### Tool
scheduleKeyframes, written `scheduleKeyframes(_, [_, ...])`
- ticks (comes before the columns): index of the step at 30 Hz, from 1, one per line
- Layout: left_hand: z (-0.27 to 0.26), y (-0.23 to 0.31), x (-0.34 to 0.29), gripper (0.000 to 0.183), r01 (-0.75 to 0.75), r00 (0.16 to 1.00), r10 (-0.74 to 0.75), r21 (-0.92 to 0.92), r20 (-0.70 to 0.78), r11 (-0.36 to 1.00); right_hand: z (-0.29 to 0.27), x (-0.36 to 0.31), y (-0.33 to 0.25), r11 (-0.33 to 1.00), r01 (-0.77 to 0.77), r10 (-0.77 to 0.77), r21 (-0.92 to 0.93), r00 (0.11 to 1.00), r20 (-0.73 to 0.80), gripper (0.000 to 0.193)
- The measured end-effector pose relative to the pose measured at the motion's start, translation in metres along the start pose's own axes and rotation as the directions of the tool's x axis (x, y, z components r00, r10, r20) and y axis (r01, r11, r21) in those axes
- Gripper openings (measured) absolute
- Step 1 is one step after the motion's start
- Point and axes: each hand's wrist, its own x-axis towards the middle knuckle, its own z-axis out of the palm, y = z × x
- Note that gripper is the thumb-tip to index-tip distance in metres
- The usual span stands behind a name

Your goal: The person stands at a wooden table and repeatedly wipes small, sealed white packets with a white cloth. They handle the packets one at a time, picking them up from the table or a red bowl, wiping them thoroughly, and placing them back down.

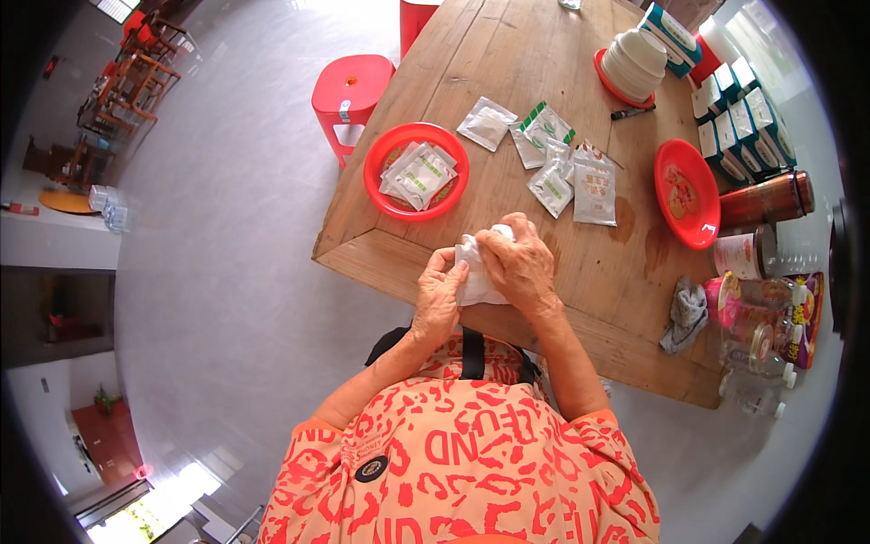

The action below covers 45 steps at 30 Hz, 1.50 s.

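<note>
Your two forearms come up from your body and close in toward each other over the near edge of the desk (385, 257). Your left hand (438, 295) tilts up and inward, thumb on top; its grip pinches the left side of a white packet (478, 288) between thumb and fingers. Your right hand (526, 267) reaches a little farther forward, back of the hand up, wrist bent to the left; its fingers curl over the packet's upper right part, and this grip also presses on it.

The packet sits between both grips, above the desk's near edge; you cannot tell whether it touches the wood. Its long axis seems to run away from you, leaning slightly right: the broad, flat end points back toward your body, and the crumpled far end points forward under your right fingers.

Ahead and left of the grips stands a red bowl (371, 186) with sachets (426, 179) inside. Ahead and right of them lie loose pouches (594, 195), some overlapping. Well to the right are a red dish (704, 222) and, nearer you, a grey rag (686, 315).
</note>
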Motion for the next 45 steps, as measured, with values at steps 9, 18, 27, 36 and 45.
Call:
scheduleKeyframes(9, [0.011,0.006,-0.001,0.016,0.028,0.998,-0.028,0.0,-0.062,1.0,-0.011,-0.027,0.018,0.983,-0.112,0.091,-0.142,0.985,-0.15,0.021])
scheduleKeyframes(18, [0.02,0.026,-0.001,0.041,0.228,0.957,-0.248,-0.142,-0.151,0.963,0.012,-0.01,-0.026,0.993,0.052,-0.066,-0.107,0.988,-0.138,0.022])
scheduleKeyframes(27, [-0.004,0.013,0.006,0.048,0.243,0.969,-0.248,-0.157,-0.011,0.957,0.0,-0.037,-0.015,0.939,0.344,-0.344,-0.02,0.939,-0.005,0.029])
scheduleKeyframes(36, [0.01,0.018,-0.004,0.043,0.227,0.971,-0.235,-0.171,-0.032,0.959,0.017,-0.01,-0.021,0.995,-0.012,-0.009,-0.095,0.974,-0.226,0.022])
scheduleKeyframes(45, [0.005,0.012,-0.002,0.033,0.184,0.979,-0.2,-0.225,-0.047,0.957,0.011,-0.035,-0.019,0.985,0.161,-0.171,-0.062,0.958,-0.229,0.033])
